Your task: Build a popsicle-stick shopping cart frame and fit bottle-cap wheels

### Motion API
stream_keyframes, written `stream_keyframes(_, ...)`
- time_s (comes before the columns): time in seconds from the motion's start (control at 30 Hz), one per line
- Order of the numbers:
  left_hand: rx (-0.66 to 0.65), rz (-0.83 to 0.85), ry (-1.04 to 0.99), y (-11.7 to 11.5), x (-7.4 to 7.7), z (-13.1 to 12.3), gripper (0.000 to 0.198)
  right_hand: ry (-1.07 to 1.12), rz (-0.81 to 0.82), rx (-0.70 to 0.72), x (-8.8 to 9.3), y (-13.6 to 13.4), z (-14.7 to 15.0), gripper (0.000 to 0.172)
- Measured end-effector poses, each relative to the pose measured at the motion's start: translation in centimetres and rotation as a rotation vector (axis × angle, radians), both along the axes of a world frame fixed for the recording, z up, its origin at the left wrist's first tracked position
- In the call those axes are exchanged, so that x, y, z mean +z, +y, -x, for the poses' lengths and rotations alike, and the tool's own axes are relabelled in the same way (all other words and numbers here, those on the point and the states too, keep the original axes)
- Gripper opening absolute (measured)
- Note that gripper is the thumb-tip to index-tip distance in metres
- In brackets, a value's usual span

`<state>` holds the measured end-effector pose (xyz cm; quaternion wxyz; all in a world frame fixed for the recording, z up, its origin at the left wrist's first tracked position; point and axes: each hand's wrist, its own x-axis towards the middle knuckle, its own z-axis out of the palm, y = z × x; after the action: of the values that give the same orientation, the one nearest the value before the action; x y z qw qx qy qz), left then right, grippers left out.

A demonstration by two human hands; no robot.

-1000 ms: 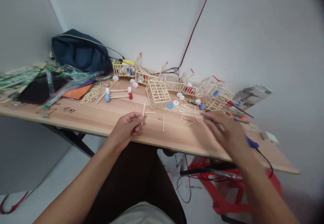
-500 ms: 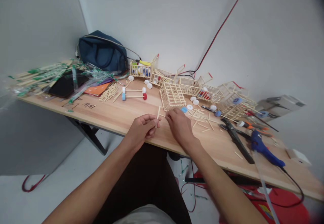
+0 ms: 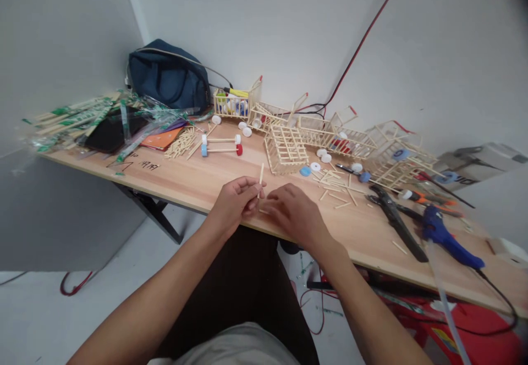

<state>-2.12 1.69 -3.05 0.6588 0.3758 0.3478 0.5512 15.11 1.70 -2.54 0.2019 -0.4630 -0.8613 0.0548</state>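
My left hand [image 3: 238, 203] pinches a short wooden stick [image 3: 261, 175] between thumb and fingers, its upper end pointing away from me. Close by on the right, my right hand [image 3: 295, 211] hovers over the front of the table, fingers loosely bent and apart; I see nothing held in it, though its palm side is partly hidden. Beyond the hands stands a small cart-like basket frame of sticks [image 3: 285, 150]. Two stick axles with bottle-cap wheels [image 3: 221, 150] lie to its left. Cut stick pieces [image 3: 334, 181] are scattered right of the frame.
More stick carts [image 3: 317, 131] line the wall. A blue glue gun [image 3: 449, 238], a black-handled tool [image 3: 398, 222] and orange-handled pliers [image 3: 437, 203] lie right. Wrapped sticks [image 3: 78, 115], a stick pile [image 3: 181, 144] and a blue bag [image 3: 169, 76] are left.
My right hand has come down toward the table's front edge, and its fingers have loosened from a pinch. The left hand still holds its stick. The view has shifted slightly.
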Motion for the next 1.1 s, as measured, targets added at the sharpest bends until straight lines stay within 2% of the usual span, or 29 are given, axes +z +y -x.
stream_keyframes(0.13,0.066,-0.021,-0.003,0.0,-0.1,-0.2,0.016,-0.072,0.020,-0.006,-0.2,-1.2,1.3,0.011)
stream_keyframes(0.33,0.043,-0.010,0.022,-0.1,0.1,-0.2,0.021,-0.082,-0.015,-0.064,-1.1,-0.5,1.0,0.011)
stream_keyframes(0.43,0.029,0.001,0.035,-0.2,0.2,-0.1,0.022,0.061,0.041,-0.144,-1.1,-0.2,0.3,0.012)
stream_keyframes(0.57,-0.018,0.008,0.067,-0.5,0.4,0.0,0.023,0.438,0.087,-0.286,-0.5,-0.1,-1.0,0.020)
stream_keyframes(0.73,-0.072,0.005,0.064,-1.1,0.4,-0.1,0.023,0.832,0.337,-0.262,0.6,-0.6,-2.4,0.023)
stream_keyframes(0.8,-0.113,0.005,0.046,-1.4,0.3,-0.4,0.023,0.875,0.347,-0.250,1.0,-1.1,-2.6,0.022)
stream_keyframes(0.93,-0.190,0.010,0.020,-1.9,0.1,-1.2,0.022,0.856,0.254,-0.270,1.5,-1.9,-2.5,0.017)
stream_keyframes(1.1,-0.224,-0.004,0.035,-2.3,0.4,-2.0,0.023,0.818,0.154,-0.310,1.6,-2.3,-2.0,0.016)
